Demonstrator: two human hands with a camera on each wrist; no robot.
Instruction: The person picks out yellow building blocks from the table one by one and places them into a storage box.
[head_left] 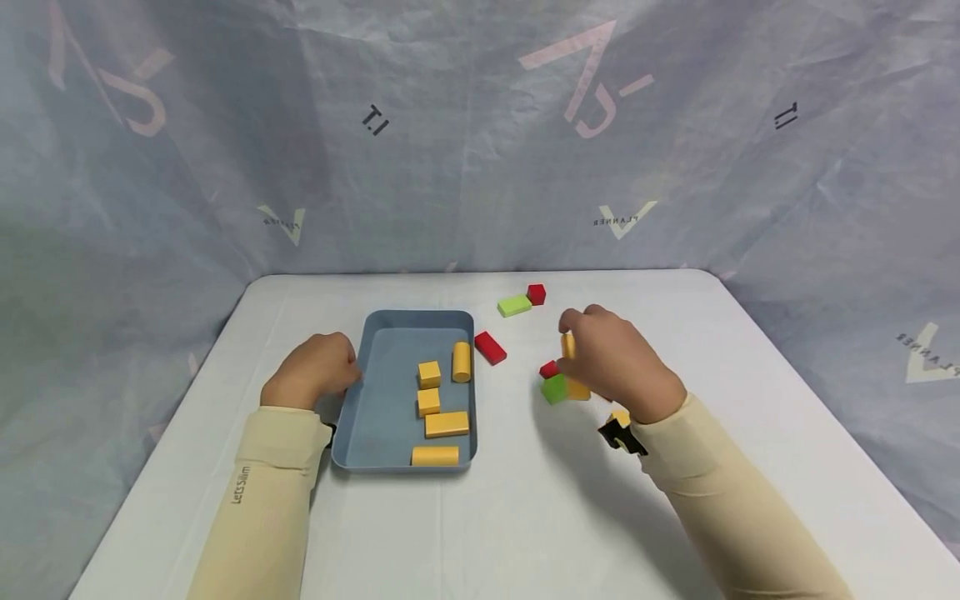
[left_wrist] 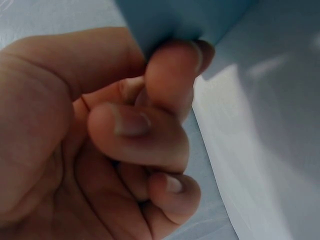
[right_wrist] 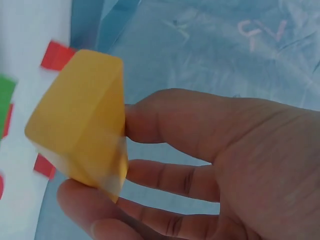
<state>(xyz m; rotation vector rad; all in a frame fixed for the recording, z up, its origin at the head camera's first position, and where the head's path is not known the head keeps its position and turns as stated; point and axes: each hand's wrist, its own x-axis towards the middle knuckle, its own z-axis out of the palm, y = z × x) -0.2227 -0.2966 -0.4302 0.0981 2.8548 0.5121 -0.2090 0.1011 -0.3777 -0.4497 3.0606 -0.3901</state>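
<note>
My left hand [head_left: 311, 372] holds the left wall of a blue-grey tray [head_left: 390, 323], thumb and forefinger pinching its edge in the left wrist view. Inside the tray lie two yellow cubes [head_left: 429, 374], two yellow cylinders [head_left: 461, 362] and a yellow rectangular block [head_left: 447, 425]. Over the table to the right of the tray, my right hand [head_left: 621, 364] pinches a yellow block [right_wrist: 75, 100] between thumb and fingers. Below that hand, a green block [head_left: 555, 389] and a small red block [head_left: 549, 369] lie close together, partly hidden.
A red rectangular block [head_left: 491, 348] lies just beside the tray's right wall. Farther back are a light green block [head_left: 514, 306] and a red cube [head_left: 536, 294]. Another yellow piece [head_left: 620, 417] shows by my right wrist. A grey printed cloth [head_left: 465, 183] hangs behind the white table [head_left: 510, 517].
</note>
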